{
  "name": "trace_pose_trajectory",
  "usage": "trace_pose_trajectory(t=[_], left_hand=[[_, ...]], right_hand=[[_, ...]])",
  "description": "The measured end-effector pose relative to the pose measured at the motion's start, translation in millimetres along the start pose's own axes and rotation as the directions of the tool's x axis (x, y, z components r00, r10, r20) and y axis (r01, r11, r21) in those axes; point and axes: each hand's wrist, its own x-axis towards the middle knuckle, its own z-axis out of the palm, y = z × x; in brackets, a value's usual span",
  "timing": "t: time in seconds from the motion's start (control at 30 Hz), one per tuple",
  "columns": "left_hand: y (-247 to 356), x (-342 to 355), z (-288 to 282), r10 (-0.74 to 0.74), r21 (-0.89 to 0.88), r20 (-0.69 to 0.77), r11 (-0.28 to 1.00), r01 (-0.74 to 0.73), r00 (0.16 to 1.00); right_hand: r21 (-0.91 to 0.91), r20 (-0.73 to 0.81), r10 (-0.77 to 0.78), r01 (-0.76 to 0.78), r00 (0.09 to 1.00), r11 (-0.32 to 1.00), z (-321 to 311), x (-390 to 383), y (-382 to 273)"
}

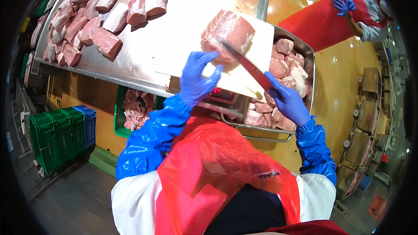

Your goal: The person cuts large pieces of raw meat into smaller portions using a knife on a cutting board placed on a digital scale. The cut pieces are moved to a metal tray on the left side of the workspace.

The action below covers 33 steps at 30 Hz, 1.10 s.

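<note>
A large block of raw pink meat [233, 30] lies on the white cutting board [261, 43]. In a blue glove, my right hand [289, 100] is closed around the handle of a knife [250, 65]. The blade points up and to the left, its tip over the meat's lower side; whether it cuts in, I cannot tell. My left hand [198, 78], also gloved in blue, is just below the meat's left corner. Its thumb and fingers are apart and hold nothing; contact between a fingertip and the meat is unclear.
Many meat pieces [106, 43] are heaped on the steel table's left side. Right of the board, a metal tub [312, 69] holds more chunks. A green crate [118, 115] of trimmings sits below the table, beside stacked crates [56, 137]. A co-worker [363, 8] stands at upper right.
</note>
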Motion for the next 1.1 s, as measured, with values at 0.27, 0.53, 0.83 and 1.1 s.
trace_pose_trajectory(t=[0.27,0.53,0.83,1.1], left_hand=[[-51.3,5.5,9.5,0.139,0.183,0.152,0.969,-0.166,0.979],[-64.6,6.6,4.7,0.175,0.098,0.06,0.979,-0.18,0.983],[-80.3,8.0,-31.4,-0.002,0.108,0.15,0.994,-0.014,0.989],[-90.2,17.6,-41.5,-0.017,0.055,0.164,0.998,0.008,0.986]], right_hand=[[0.294,-0.293,-0.016,0.106,0.956,0.95,35.9,65.8,-33.8],[-0.197,0.074,0.016,-0.002,0.997,0.98,46.1,53.2,-33.7],[-0.313,-0.094,-0.145,0.109,0.985,0.943,42.5,68.9,-95.0],[-0.472,0.111,0.138,-0.07,0.984,0.879,54.4,29.9,-59.5]])
